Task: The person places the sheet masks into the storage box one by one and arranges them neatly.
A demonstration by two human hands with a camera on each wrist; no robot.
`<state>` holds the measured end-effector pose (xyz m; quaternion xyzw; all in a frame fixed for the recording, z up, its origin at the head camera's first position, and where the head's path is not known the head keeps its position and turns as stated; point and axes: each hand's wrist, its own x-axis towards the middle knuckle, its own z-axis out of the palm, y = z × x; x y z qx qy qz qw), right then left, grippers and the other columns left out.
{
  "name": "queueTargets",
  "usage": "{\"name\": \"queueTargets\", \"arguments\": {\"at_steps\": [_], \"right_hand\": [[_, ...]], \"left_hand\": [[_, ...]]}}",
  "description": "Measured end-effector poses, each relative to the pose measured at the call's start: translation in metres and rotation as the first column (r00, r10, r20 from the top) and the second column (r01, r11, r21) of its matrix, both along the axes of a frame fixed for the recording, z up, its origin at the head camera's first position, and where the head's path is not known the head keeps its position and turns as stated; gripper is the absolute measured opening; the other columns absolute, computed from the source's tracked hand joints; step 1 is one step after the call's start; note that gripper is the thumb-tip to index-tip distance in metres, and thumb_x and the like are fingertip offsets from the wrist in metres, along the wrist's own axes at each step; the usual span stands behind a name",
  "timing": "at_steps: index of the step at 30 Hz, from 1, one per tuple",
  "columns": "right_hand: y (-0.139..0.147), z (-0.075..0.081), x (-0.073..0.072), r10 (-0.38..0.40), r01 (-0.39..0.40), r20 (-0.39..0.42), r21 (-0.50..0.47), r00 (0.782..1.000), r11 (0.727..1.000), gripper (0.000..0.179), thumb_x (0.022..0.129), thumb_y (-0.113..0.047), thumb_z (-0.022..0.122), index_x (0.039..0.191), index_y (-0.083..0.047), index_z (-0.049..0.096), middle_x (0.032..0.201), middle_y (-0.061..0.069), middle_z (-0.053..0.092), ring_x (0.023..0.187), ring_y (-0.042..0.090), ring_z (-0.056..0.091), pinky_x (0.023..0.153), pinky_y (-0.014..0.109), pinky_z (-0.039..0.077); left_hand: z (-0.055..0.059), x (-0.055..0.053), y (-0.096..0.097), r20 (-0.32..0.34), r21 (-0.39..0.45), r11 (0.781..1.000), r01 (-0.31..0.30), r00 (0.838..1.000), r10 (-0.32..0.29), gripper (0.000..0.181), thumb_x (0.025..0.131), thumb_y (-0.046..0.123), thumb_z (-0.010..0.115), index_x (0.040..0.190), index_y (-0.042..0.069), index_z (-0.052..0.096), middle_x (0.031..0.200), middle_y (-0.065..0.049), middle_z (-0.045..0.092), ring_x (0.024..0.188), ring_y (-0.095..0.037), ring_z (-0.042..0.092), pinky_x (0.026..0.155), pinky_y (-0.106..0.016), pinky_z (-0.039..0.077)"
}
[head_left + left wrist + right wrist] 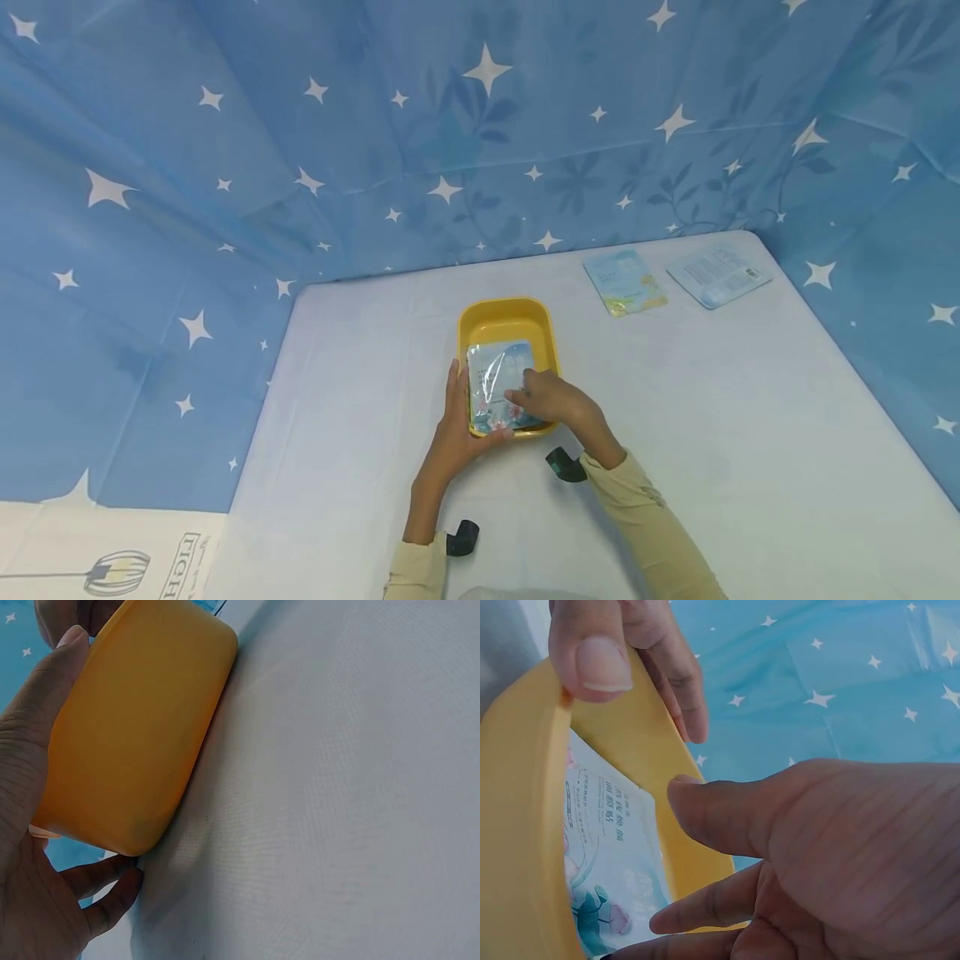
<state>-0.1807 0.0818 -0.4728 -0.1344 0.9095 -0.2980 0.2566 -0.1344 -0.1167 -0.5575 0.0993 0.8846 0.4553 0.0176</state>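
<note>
A yellow plastic tub [510,310] stands on the white-covered table, with a shiny pale-blue face mask packet [497,375] lying in its near part. Pink flowers and printed characters show on the packet. My left hand [457,433] holds the tub's near left corner, thumb [46,694] along the near wall and fingers around the left side. My right hand [553,398] reaches over the tub's right rim. Its extended fingers [705,904] are at the packet's edge, and the thumb stands apart from them above the packet.
Two more packets lie at the back right: one blue and yellow [625,282], the other pale blue with small print and a barcode [717,275]. Behind the table hangs a blue star-patterned cloth [360,150]. A black wrist camera [462,538] sits on the left wrist.
</note>
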Motion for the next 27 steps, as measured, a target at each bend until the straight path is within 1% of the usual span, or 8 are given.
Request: {"name": "queueTargets", "arguments": {"at_steps": [4, 6, 14, 18, 20, 22, 25, 27], "right_hand": [[-0.002, -0.001, 0.0, 0.025, -0.025, -0.004, 0.043, 1.0, 0.999, 0.062, 0.101, -0.033, 0.053, 0.137, 0.016, 0.042, 0.078, 0.004, 0.062, 0.07, 0.017, 0.058, 0.074, 0.034, 0.05], [-0.002, -0.001, 0.0, 0.026, -0.026, -0.004, 0.046, 1.0, 0.999, 0.061, 0.101, -0.033, 0.053, 0.137, 0.016, 0.042, 0.078, 0.004, 0.062, 0.07, 0.017, 0.058, 0.074, 0.035, 0.051], [-0.001, -0.001, 0.003, -0.005, 0.005, -0.041, 0.008, 0.999, 1.0, 0.046, 0.101, -0.03, 0.054, 0.118, 0.012, 0.055, 0.069, 0.003, 0.055, 0.059, 0.016, 0.051, 0.057, 0.027, 0.044], [0.001, 0.001, 0.004, -0.036, 0.035, -0.058, -0.017, 0.998, 0.999, 0.043, 0.1, -0.03, 0.055, 0.114, 0.01, 0.057, 0.069, 0.004, 0.052, 0.059, 0.016, 0.051, 0.057, 0.028, 0.044], [0.003, 0.003, 0.005, -0.054, 0.053, -0.065, -0.026, 0.996, 0.998, 0.044, 0.1, -0.031, 0.055, 0.117, 0.009, 0.056, 0.074, 0.006, 0.056, 0.064, 0.017, 0.053, 0.061, 0.03, 0.046], [0.007, 0.005, 0.004, -0.077, 0.074, -0.071, -0.04, 0.995, 0.996, 0.049, 0.1, -0.033, 0.054, 0.125, 0.01, 0.054, 0.083, 0.009, 0.062, 0.071, 0.02, 0.057, 0.067, 0.033, 0.05], [0.015, 0.006, 0.002, -0.131, 0.121, -0.099, -0.105, 0.986, 0.987, 0.052, 0.101, -0.033, 0.052, 0.133, 0.008, 0.05, 0.103, 0.016, 0.069, 0.089, 0.026, 0.065, 0.08, 0.041, 0.054], [0.022, 0.004, -0.001, -0.187, 0.164, -0.126, -0.174, 0.974, 0.971, 0.049, 0.102, -0.032, 0.052, 0.132, 0.006, 0.053, 0.106, 0.019, 0.07, 0.095, 0.029, 0.067, 0.082, 0.043, 0.055]], "left_hand": [[0.0, 0.0, 0.0, 0.003, -0.006, 1.0, -0.002, 1.0, 0.002, 0.119, 0.074, 0.053, 0.081, 0.158, 0.029, 0.0, 0.164, 0.014, -0.012, 0.132, -0.031, 0.047, 0.101, -0.053, 0.045], [0.0, 0.0, 0.0, 0.0, -0.01, 1.0, 0.001, 1.0, -0.001, 0.119, 0.074, 0.053, 0.081, 0.158, 0.028, 0.0, 0.164, 0.013, -0.013, 0.132, -0.031, 0.047, 0.101, -0.053, 0.045], [0.0, 0.0, 0.0, 0.0, -0.009, 1.0, 0.002, 1.0, -0.002, 0.119, 0.074, 0.053, 0.081, 0.158, 0.028, 0.0, 0.164, 0.015, -0.013, 0.133, -0.029, 0.046, 0.102, -0.052, 0.045], [0.0, 0.0, 0.0, -0.005, -0.011, 1.0, 0.004, 1.0, -0.004, 0.119, 0.074, 0.052, 0.081, 0.158, 0.026, 0.001, 0.164, 0.013, -0.012, 0.133, -0.029, 0.046, 0.102, -0.052, 0.044], [0.0, -0.001, 0.0, -0.002, -0.013, 1.0, 0.003, 1.0, -0.003, 0.12, 0.073, 0.053, 0.081, 0.159, 0.026, 0.001, 0.165, 0.012, -0.012, 0.134, -0.029, 0.045, 0.103, -0.053, 0.044], [0.0, -0.001, 0.0, 0.005, -0.015, 1.0, -0.001, 1.0, 0.001, 0.12, 0.073, 0.055, 0.081, 0.158, 0.026, 0.001, 0.165, 0.012, -0.012, 0.136, -0.03, 0.043, 0.104, -0.053, 0.043], [0.0, -0.001, 0.001, 0.016, -0.016, 1.0, -0.005, 1.0, 0.005, 0.121, 0.072, 0.057, 0.08, 0.158, 0.028, 0.001, 0.164, 0.014, -0.012, 0.139, -0.031, 0.039, 0.105, -0.054, 0.041], [0.0, -0.001, 0.001, 0.022, -0.013, 1.0, -0.006, 1.0, 0.006, 0.122, 0.071, 0.058, 0.08, 0.158, 0.029, 0.0, 0.164, 0.015, -0.012, 0.142, -0.031, 0.035, 0.107, -0.055, 0.04]]}}
